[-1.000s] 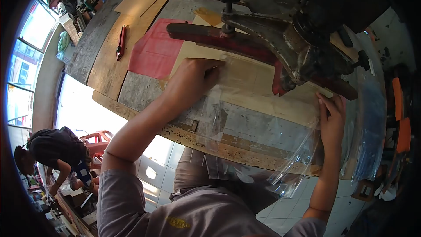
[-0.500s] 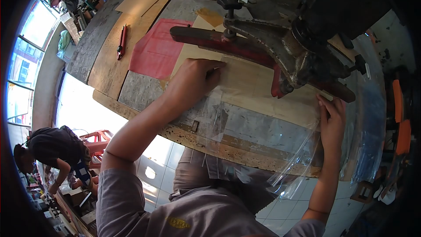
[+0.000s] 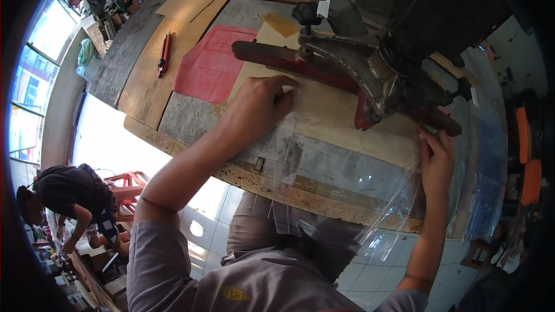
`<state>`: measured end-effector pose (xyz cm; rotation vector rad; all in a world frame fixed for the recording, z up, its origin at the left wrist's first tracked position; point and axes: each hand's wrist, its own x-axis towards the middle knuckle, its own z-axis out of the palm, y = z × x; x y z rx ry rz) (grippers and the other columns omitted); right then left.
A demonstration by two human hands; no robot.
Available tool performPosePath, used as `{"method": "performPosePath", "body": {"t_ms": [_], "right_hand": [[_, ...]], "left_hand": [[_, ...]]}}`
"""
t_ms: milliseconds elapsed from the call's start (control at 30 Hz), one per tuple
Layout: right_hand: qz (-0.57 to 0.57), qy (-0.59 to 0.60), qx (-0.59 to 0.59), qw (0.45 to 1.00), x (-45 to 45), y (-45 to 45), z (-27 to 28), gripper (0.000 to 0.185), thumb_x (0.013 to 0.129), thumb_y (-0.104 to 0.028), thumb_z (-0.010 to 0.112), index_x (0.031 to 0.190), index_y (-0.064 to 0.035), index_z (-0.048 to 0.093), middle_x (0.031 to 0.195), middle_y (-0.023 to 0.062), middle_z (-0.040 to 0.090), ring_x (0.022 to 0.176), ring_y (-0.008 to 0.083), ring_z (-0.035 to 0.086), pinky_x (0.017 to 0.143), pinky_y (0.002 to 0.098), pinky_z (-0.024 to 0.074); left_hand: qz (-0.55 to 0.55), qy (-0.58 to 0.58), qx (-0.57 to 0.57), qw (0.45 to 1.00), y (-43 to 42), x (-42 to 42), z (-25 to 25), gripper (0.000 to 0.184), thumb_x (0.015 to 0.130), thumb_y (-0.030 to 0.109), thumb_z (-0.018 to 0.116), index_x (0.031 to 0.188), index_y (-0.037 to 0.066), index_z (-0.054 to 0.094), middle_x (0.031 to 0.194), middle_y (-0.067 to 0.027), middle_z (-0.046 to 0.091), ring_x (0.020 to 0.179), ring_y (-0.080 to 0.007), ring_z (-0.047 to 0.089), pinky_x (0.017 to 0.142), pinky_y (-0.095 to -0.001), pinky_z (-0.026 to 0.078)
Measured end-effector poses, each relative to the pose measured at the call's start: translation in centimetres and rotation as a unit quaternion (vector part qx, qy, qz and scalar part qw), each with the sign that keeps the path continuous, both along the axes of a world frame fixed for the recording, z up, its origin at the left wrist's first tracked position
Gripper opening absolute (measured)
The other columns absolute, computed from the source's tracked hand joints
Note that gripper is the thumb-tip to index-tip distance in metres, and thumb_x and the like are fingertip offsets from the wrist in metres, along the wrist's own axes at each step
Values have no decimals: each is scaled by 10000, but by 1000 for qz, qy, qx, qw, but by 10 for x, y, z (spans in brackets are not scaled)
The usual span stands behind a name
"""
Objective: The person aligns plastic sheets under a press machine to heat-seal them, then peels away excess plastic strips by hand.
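Note:
A clear plastic sheet (image 3: 378,219) stretches between my hands over the worktable and hangs past its front edge. My left hand (image 3: 260,101) pinches the sheet's left side, thumb and forefinger together. On the far right, my right hand (image 3: 435,153) pinches its other side close to the end of the press bar. Beneath the plastic lies a beige sheet (image 3: 329,107). Just beyond my hands is a press machine (image 3: 376,69) with a long dark red bar (image 3: 277,60); whether the bar touches the plastic I cannot tell.
A pink-red sheet (image 3: 209,63) lies left of the bar. Farther left is a red utility knife (image 3: 164,55) on a brown board (image 3: 144,81). Stacked clear plastic (image 3: 485,179) drapes over the right side. Another person (image 3: 72,196) bends over at the lower left.
The view has shifted slightly, moving the machine and table a little in frame. Both hands keep nearly the same place and pinch on the plastic sheet.

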<state>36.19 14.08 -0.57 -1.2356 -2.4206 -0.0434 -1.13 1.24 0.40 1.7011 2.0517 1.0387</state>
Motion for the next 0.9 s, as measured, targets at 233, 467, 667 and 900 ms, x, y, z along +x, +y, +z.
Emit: {"method": "performPosePath", "body": {"t_ms": [233, 467, 667, 900], "right_hand": [[1, 0, -3, 1000, -1, 1, -1, 259, 965, -69, 686, 1210, -94, 765, 1157, 125, 658, 1232, 349, 580, 1021, 453, 495], [-13, 36, -55, 998, -3, -2, 3, 270, 949, -30, 678, 1199, -89, 762, 1144, 133, 655, 1226, 370, 576, 1022, 463, 484], [-49, 56, -123, 990, -9, -9, 12, 235, 943, -24, 675, 1156, -69, 763, 1176, 143, 653, 1272, 384, 556, 1044, 464, 472], [-1, 62, -48, 997, -8, -9, 10, 217, 936, -19, 677, 1132, -53, 765, 1242, 161, 656, 1303, 389, 542, 1058, 458, 465]], "left_hand": [[65, 15, -27, 997, -6, 4, 0, 285, 905, 262, 753, 944, -18, 708, 692, -143, 676, 624, -226, 687, 612, -366, 528], [73, 14, -9, 997, -9, 9, 1, 308, 858, 272, 766, 937, -20, 708, 858, -216, 712, 791, -368, 713, 724, -439, 561], [77, 11, 22, 997, -9, 10, -4, 304, 877, 262, 766, 985, -19, 725, 842, -174, 708, 776, -305, 725, 735, -409, 568], [71, 57, 31, 995, -13, 11, -8, 306, 880, 257, 750, 1026, -12, 747, 892, -160, 712, 812, -345, 717, 761, -430, 569]]}}
